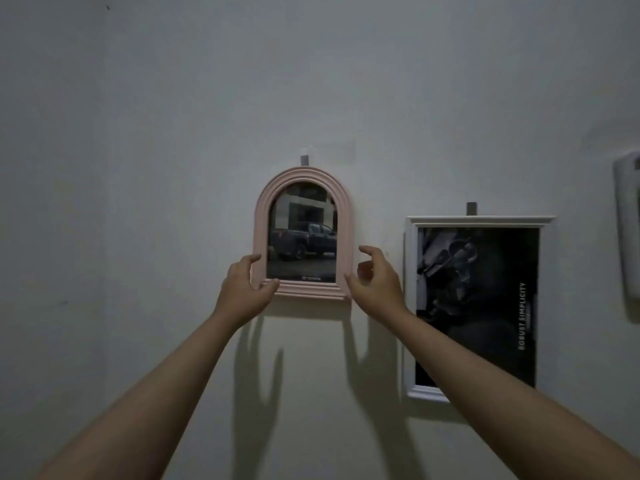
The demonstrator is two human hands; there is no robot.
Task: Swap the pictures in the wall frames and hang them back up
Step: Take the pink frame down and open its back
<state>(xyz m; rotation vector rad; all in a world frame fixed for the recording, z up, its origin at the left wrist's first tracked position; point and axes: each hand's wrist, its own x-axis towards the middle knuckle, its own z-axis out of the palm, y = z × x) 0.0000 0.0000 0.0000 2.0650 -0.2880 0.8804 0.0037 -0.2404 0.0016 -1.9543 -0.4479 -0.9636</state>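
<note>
A pink arched frame [304, 174] hangs on the wall from a grey hook [304, 160]; it holds a picture of a dark pickup truck. My left hand [244, 289] grips the frame's lower left corner, thumb on its front. My right hand [375, 277] is at the lower right corner with fingers spread, the thumb tip touching the frame's edge. To the right hangs a white rectangular frame [410, 306] with a dark black-and-white picture, on a second grey hook [471, 208]. My right forearm crosses its lower left corner.
The wall [173, 168] is plain and dimly lit, with a room corner at the left. A white object [628, 230] is mounted on the wall at the far right edge. Shadows of my arms fall below the pink frame.
</note>
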